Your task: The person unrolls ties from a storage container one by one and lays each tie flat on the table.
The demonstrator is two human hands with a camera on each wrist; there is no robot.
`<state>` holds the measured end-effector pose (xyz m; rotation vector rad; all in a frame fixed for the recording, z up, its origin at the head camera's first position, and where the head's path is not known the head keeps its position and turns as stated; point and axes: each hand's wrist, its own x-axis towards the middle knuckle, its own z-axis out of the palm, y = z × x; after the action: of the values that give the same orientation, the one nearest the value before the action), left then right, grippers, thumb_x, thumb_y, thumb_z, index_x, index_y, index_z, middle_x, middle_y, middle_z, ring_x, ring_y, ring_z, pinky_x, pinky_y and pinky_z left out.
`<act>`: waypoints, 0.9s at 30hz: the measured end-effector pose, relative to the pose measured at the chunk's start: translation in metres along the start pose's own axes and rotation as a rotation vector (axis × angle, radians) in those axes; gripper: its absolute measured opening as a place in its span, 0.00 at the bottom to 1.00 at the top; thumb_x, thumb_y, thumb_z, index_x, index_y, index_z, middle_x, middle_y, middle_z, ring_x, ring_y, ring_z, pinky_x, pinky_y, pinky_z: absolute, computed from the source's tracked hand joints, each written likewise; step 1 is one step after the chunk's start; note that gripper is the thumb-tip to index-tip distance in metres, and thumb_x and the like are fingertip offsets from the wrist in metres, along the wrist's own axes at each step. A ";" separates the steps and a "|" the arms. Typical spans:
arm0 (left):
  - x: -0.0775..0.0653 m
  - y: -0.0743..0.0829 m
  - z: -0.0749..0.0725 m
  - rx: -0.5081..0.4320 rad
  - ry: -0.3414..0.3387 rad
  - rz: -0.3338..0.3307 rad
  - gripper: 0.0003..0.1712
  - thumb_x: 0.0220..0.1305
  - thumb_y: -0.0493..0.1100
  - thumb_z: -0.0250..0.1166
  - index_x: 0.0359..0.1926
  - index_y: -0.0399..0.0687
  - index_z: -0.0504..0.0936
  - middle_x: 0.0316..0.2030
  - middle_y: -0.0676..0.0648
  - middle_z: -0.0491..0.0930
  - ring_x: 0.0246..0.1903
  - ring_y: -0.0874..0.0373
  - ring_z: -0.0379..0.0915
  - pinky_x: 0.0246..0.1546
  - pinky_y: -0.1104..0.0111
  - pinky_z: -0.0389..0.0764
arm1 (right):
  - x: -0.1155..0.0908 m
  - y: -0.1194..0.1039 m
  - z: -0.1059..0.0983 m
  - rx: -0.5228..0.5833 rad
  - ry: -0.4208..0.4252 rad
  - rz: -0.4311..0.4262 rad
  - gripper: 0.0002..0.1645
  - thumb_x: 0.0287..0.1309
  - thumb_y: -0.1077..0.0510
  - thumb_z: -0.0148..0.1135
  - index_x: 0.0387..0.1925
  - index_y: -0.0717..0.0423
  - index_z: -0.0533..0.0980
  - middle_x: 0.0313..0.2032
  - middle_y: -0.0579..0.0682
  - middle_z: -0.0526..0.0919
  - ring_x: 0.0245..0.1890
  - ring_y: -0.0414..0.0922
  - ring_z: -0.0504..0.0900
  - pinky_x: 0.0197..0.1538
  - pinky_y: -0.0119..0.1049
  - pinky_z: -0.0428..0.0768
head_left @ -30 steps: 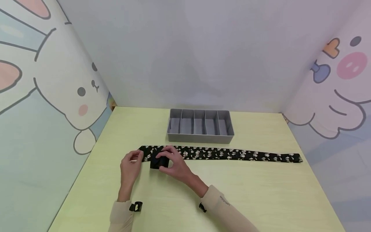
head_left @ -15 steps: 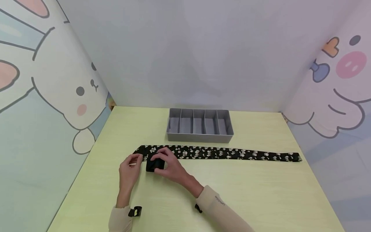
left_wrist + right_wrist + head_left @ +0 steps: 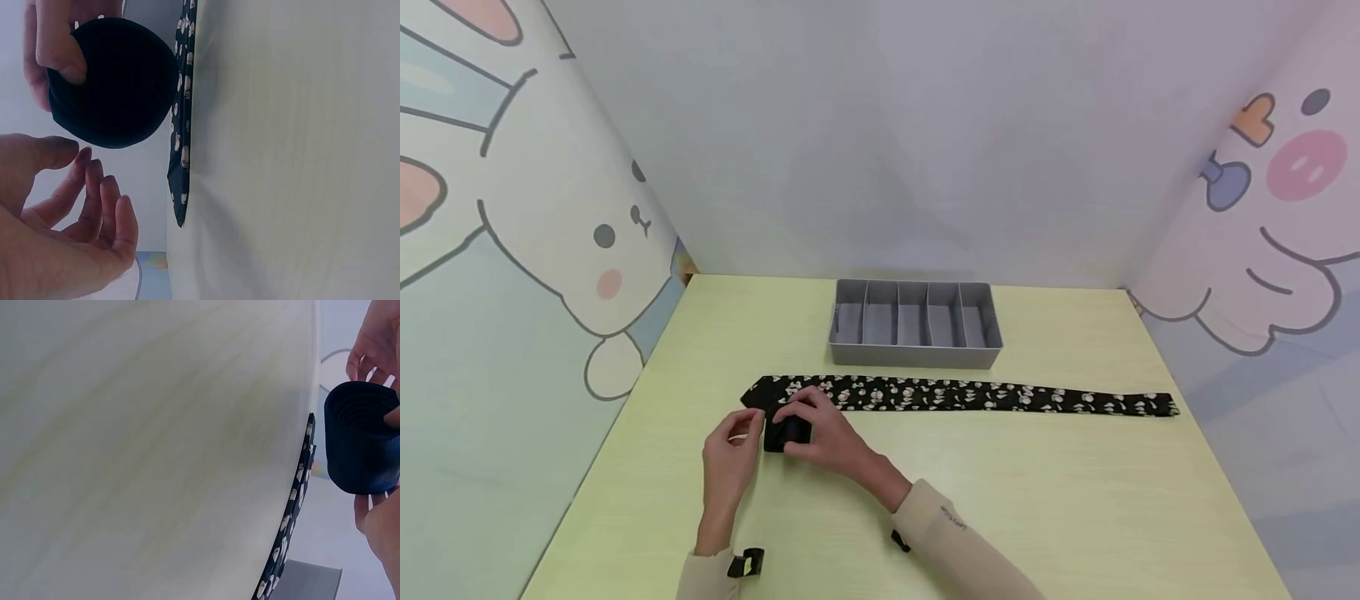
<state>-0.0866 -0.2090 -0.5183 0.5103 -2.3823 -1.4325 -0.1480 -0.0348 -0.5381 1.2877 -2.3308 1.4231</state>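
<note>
My right hand (image 3: 833, 437) grips a dark rolled-up necktie (image 3: 776, 439), thumb on the near side and fingers on the far side. Layers of the coil show inside the roll in the right wrist view. To its left, my left hand (image 3: 727, 461) is held close with loosely bent fingers; its thumb and index fingertips lie by the roll's edge in the left wrist view, with nothing visible between them. A black necktie with a pale floral print (image 3: 955, 395) lies flat across the table just beyond both hands, its pointed wide end at the left.
Behind the floral tie stands a grey tray (image 3: 916, 357) divided into several compartments. The pale yellow table (image 3: 1037, 492) ends at a plain back wall (image 3: 880, 150), with cartoon-printed panels on both sides.
The right hand has brought the roll left and toward the person, off the floral tie, uncovering more of its pointed end. The left hand has shifted slightly toward the person.
</note>
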 end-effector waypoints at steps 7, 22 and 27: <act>-0.006 -0.005 -0.004 -0.016 0.005 -0.009 0.14 0.72 0.47 0.66 0.48 0.42 0.87 0.40 0.42 0.86 0.34 0.72 0.76 0.36 0.82 0.74 | 0.003 -0.002 0.008 -0.019 -0.012 0.018 0.20 0.53 0.66 0.71 0.49 0.50 0.81 0.53 0.50 0.73 0.55 0.44 0.72 0.58 0.30 0.73; -0.012 -0.009 -0.009 -0.047 0.010 -0.005 0.14 0.73 0.47 0.65 0.49 0.41 0.87 0.41 0.41 0.85 0.35 0.71 0.76 0.36 0.82 0.74 | 0.009 -0.005 0.019 -0.052 -0.049 0.041 0.21 0.54 0.64 0.72 0.51 0.49 0.81 0.54 0.50 0.74 0.56 0.45 0.72 0.61 0.32 0.71; -0.012 -0.011 -0.010 -0.054 0.007 -0.020 0.15 0.74 0.47 0.65 0.50 0.41 0.86 0.41 0.40 0.85 0.35 0.71 0.76 0.36 0.82 0.74 | 0.011 -0.006 0.022 -0.070 -0.053 0.038 0.20 0.55 0.63 0.73 0.50 0.49 0.82 0.53 0.50 0.74 0.54 0.45 0.73 0.60 0.30 0.71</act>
<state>-0.0701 -0.2162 -0.5251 0.5257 -2.3325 -1.4961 -0.1441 -0.0599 -0.5410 1.2842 -2.4281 1.3208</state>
